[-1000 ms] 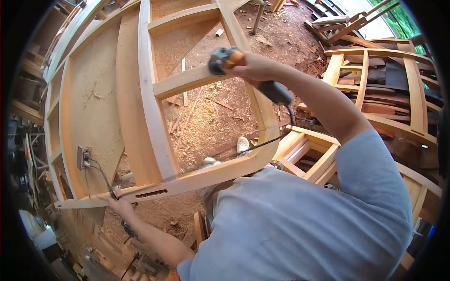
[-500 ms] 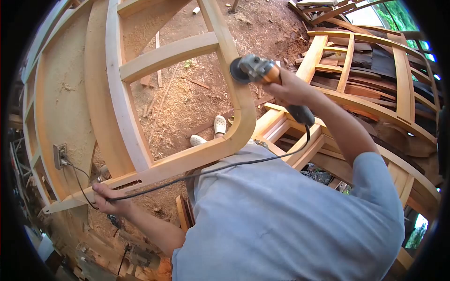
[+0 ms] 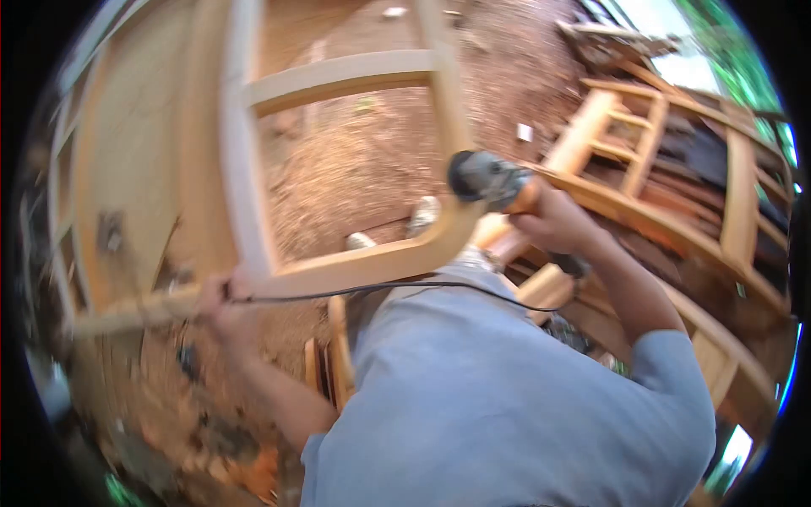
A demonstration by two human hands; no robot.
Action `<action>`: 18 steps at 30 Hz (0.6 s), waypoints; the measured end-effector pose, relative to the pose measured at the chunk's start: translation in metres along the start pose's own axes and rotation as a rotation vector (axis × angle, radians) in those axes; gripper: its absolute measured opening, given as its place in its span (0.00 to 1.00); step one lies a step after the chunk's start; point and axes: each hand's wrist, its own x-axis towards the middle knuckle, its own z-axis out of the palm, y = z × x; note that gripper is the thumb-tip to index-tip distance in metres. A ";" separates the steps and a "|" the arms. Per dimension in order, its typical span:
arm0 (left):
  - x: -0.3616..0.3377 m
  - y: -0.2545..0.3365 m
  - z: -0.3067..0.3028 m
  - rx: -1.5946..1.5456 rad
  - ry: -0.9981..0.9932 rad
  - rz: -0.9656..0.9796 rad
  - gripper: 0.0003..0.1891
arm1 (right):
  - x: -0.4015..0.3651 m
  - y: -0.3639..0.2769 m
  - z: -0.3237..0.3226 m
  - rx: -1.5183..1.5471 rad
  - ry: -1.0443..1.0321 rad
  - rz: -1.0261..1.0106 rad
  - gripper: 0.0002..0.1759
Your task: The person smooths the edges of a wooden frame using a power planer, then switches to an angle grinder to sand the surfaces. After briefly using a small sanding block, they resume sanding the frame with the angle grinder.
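Note:
My right hand [image 3: 553,221] is wrapped round an angle grinder [image 3: 498,182] with an orange and grey body. Its disc end is at the right side of a pale wooden frame [image 3: 355,267], just above the rounded corner; whether it touches the wood is blurred. A black power cord [image 3: 422,284] runs from the grinder across the front of my shirt to my left hand [image 3: 230,308]. That hand is closed on the cord, beside the frame's lower rail, and smeared by motion.
A power outlet [image 3: 110,231] sits on the wooden panel at left. More curved wooden frames [image 3: 739,198] lean over stacked boards at right. Further timber pieces [image 3: 545,291] stand close by my right side. Sawdust covers the dirt ground [image 3: 355,160] around my light shoes [image 3: 423,213].
The grinder has moved down the frame's right side toward the rounded corner. My left hand has moved right along the lower rail with the cord. The view has shifted and blurred.

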 end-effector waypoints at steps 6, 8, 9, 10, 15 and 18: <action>-0.026 0.033 -0.021 0.269 0.090 -0.177 0.09 | 0.087 0.008 -0.014 0.378 -0.028 -0.061 0.08; -0.042 0.029 -0.028 0.349 0.322 -0.171 0.10 | 0.095 0.008 -0.026 0.569 -0.038 -0.002 0.08; -0.056 0.026 -0.037 0.400 0.322 -0.307 0.11 | 0.093 -0.002 -0.028 0.557 0.018 0.001 0.08; -0.062 0.029 -0.047 0.419 0.353 -0.309 0.11 | 0.102 0.010 -0.042 0.610 -0.093 -0.057 0.09; -0.075 -0.024 -0.101 0.535 0.236 -0.587 0.20 | 0.104 0.001 -0.041 1.027 0.248 0.027 0.14; -0.020 -0.040 -0.120 0.338 0.345 -0.600 0.19 | 0.111 0.031 -0.046 1.278 0.200 -0.109 0.17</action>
